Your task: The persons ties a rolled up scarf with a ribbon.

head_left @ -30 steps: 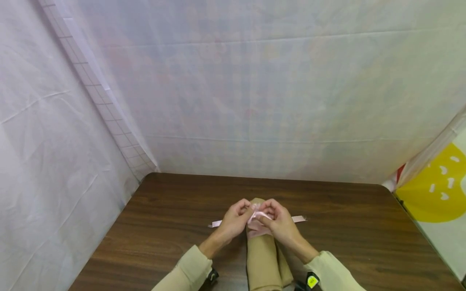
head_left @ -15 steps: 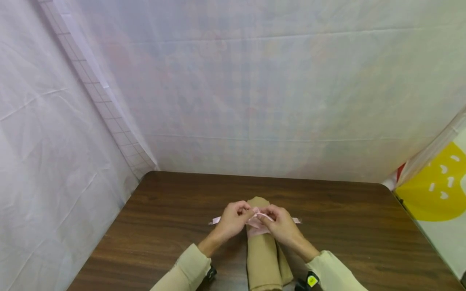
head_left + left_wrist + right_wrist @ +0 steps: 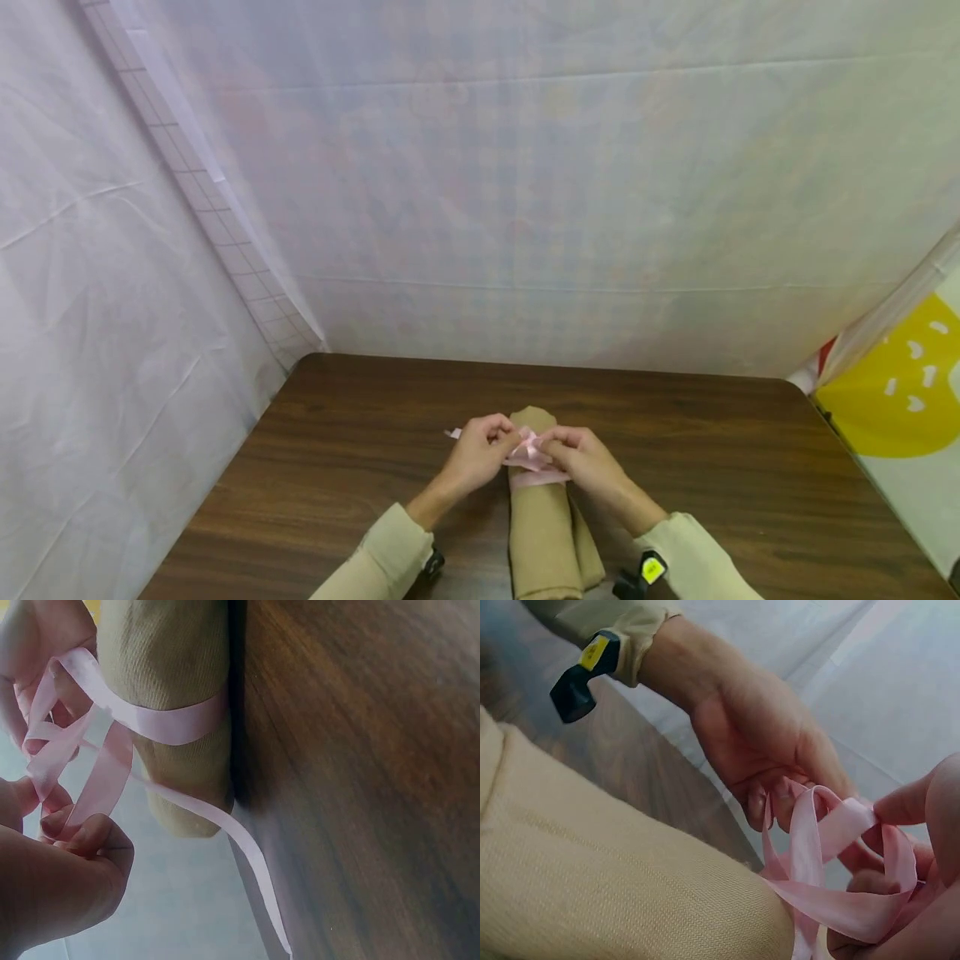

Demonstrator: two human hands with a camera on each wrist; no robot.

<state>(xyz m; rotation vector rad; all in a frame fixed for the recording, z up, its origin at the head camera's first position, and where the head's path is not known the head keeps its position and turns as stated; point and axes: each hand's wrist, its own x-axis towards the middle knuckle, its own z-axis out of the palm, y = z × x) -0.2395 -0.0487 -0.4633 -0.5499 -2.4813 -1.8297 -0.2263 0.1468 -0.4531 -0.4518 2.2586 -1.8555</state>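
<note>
A tan cloth roll (image 3: 542, 533) lies lengthwise on the table, its far part banded by a pink satin ribbon (image 3: 172, 724). My left hand (image 3: 480, 457) pinches a loop of the ribbon between thumb and fingers, on the left of the roll. Facing it, my right hand (image 3: 588, 465) pinches another part of the ribbon. Crossing loops stand between both hands in the right wrist view, above the band. One loose ribbon end trails down past the roll in the left wrist view. How the strands cross at the centre is partly hidden by fingers.
Around the roll is a dark wood-grain table (image 3: 337, 467). A white curtain (image 3: 525, 208) hangs behind its far edge, another sheet at the left. Yellow printed fabric (image 3: 900, 392) is at the right. Small black devices sit at both wrists.
My right hand has shifted slightly right, and the ribbon tail beyond it no longer shows. The left tail sits higher. More of the ribbon's loops show between the hands.
</note>
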